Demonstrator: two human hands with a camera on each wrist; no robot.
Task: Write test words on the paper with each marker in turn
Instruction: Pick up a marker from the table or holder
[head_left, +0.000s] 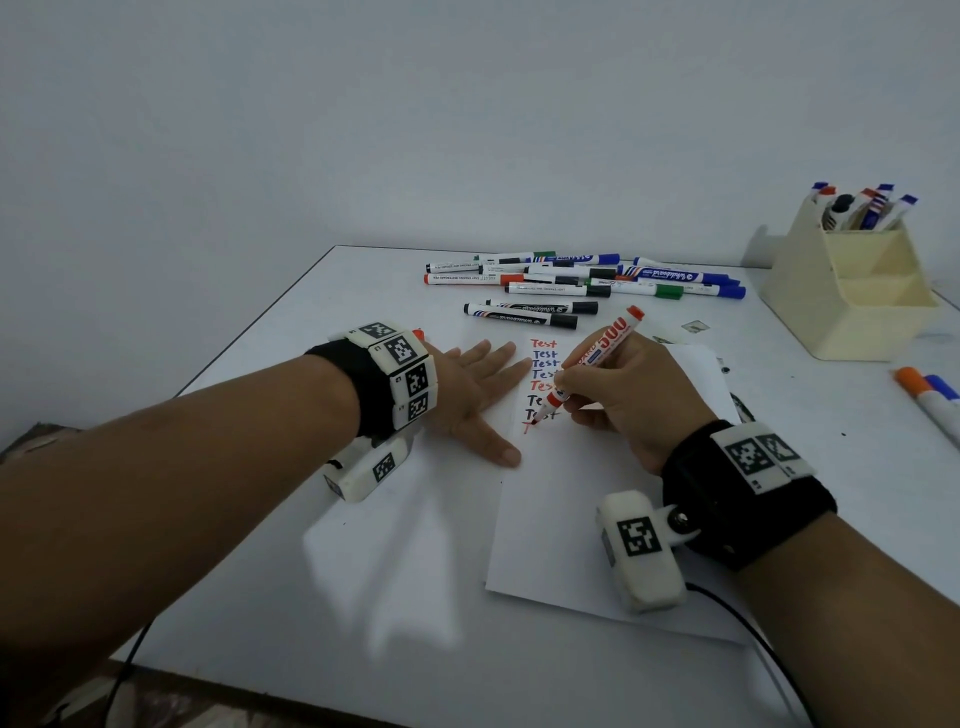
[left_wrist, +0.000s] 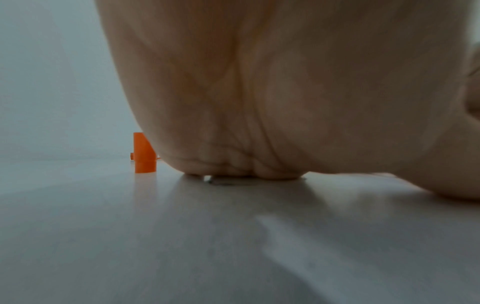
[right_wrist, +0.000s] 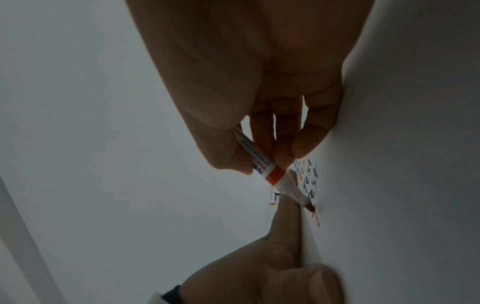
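Note:
A white sheet of paper (head_left: 597, 519) lies on the table with a column of "Test" words (head_left: 544, 364) in red, blue and black. My right hand (head_left: 623, 400) grips an uncapped red marker (head_left: 597, 358), its tip (head_left: 537, 418) touching the paper at a fresh red stroke below the column. The right wrist view shows the same marker (right_wrist: 272, 174) pinched between thumb and fingers, its tip at the red stroke (right_wrist: 315, 219). My left hand (head_left: 478, 395) lies flat with straight fingers on the paper's left edge. An orange-red cap (left_wrist: 144, 153) stands on the table beside the left palm.
Several capped markers (head_left: 571, 283) lie in a heap at the back of the white table (head_left: 311, 545). A cream pen holder (head_left: 852, 291) with more markers stands at the back right. Two markers (head_left: 930, 402) lie near the right edge. A black cable (head_left: 753, 639) runs from my right wrist.

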